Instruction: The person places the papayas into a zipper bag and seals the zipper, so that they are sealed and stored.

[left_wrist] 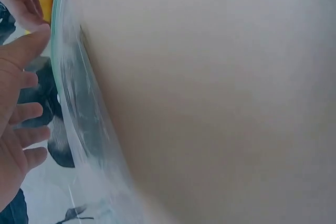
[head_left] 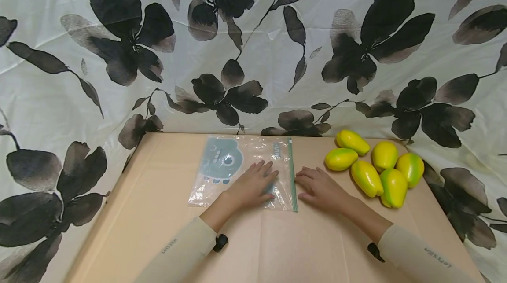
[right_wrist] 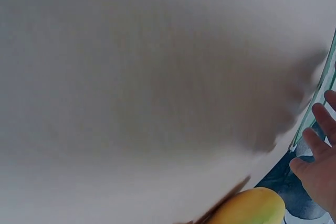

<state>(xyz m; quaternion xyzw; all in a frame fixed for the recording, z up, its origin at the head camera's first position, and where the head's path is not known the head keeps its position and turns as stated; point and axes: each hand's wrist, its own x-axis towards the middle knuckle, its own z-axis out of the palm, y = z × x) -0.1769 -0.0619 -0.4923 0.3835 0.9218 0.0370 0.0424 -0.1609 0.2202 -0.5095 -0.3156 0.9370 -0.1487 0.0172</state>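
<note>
A clear zip bag (head_left: pixel 198 190) with a blue cartoon animal print (head_left: pixel 222 155) lies flat on the cardboard-coloured surface. Its green zip edge (head_left: pixel 293 177) faces right. My left hand (head_left: pixel 253 186) rests over the right part of the bag, fingers extended. Just right of the zip edge, my right hand (head_left: pixel 322 188) lies low with relaxed fingers, its fingertips close to the strip. Neither hand grips anything. In the left wrist view, the left hand (left_wrist: pixel 16 114) shows spread fingers beside the bag (left_wrist: pixel 84 108). The right wrist view catches the right hand (right_wrist: pixel 317 166) near the green strip.
Several yellow-green mangoes (head_left: pixel 366 178) sit in a cluster to the right of my right hand, near the right edge of the cardboard surface (head_left: pixel 158 230). Behind and around it hangs white cloth (head_left: pixel 277 111) with dark flowers.
</note>
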